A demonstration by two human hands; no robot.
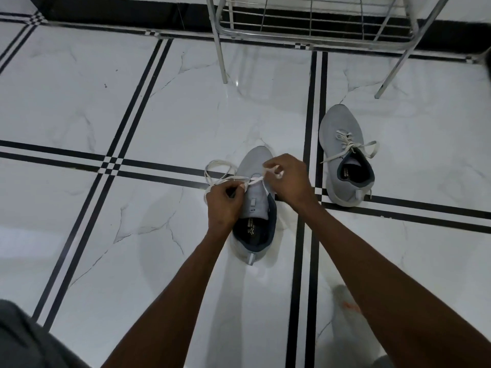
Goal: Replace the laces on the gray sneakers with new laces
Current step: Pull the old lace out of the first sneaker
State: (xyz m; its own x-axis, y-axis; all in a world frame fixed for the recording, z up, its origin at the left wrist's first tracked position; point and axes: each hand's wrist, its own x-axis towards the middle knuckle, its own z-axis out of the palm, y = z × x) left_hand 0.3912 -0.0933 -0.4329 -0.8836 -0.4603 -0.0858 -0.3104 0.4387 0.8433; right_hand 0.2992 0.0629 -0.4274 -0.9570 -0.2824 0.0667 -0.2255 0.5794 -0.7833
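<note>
A gray sneaker [255,205] with a dark lining stands on the tiled floor in the middle of the view, toe pointing away from me. A white lace [220,172] crosses its upper and loops onto the floor at its left. My left hand [224,201] pinches the lace at the sneaker's left side. My right hand [288,179] pinches the lace's other end just above the sneaker's right side. A second gray sneaker [345,155] stands apart to the right, with a white lace threaded through it and its ends loose.
A metal rack [305,25] on thin legs stands at the back, near the dark skirting. The floor [132,102] is glossy white marble tile with black stripes. Gray cloth [24,341] fills the bottom left corner.
</note>
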